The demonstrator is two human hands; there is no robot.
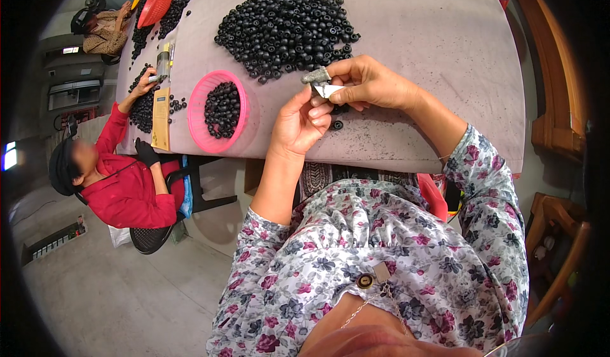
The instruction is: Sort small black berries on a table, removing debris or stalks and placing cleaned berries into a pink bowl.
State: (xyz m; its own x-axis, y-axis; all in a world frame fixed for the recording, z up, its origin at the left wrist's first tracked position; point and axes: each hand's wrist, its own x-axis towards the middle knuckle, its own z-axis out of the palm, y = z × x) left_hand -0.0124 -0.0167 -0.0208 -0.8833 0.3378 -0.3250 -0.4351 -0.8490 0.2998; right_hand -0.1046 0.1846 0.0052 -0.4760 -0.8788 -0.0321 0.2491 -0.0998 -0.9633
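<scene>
My right hand point(379, 85) is closed on a small white pointed piece point(329, 90), pinched between thumb and fingers above the table. A worn grey finger cover point(316, 75) sits on its index fingertip. My left hand point(300, 123) is close beside it, fingers curled and fingertips brought up to the white piece. Whatever those fingertips hold is hidden or too small to name. Behind my hands lies a large heap of black, round, bead-like pieces point(289, 29), some showing a hollow. A pink plastic basket point(198, 112) left of my left hand contains more of them.
The grey cloth-covered table point(438, 26) is strewn with dark crumbs. At left, a person in red point(133, 185) works beside a brown board point(161, 118) and more black pieces. A red basket point(157, 2) and another person point(105, 33) are farther off. Wooden furniture point(559, 83) stands at right.
</scene>
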